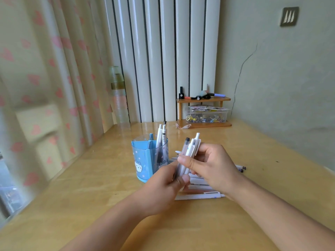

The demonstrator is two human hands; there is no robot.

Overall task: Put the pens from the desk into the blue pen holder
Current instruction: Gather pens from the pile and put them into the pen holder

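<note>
- Both forearms reach in from the near edge; left hand (164, 185) and right hand (215, 165) together clasp a bundle of pens (188, 154), apparently three, tips up.
- Blue pen holder (145, 160) stands just left and slightly beyond, nearer the left hand.
- More pens on desk (199, 195) lie crosswise under the hands.

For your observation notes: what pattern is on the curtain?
Pink hearts on the cream curtain, seen in the head view.

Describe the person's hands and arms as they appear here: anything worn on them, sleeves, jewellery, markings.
Both forearms are bare right to the bottom edge of the picture; no sleeve or cuff is in view. The left hand and the right hand wear no gloves, and no ring, watch or bracelet shows on the fingers or wrists. No markings can be made out; the fingernails look short and unpainted, though motion blur softens detail.
</note>
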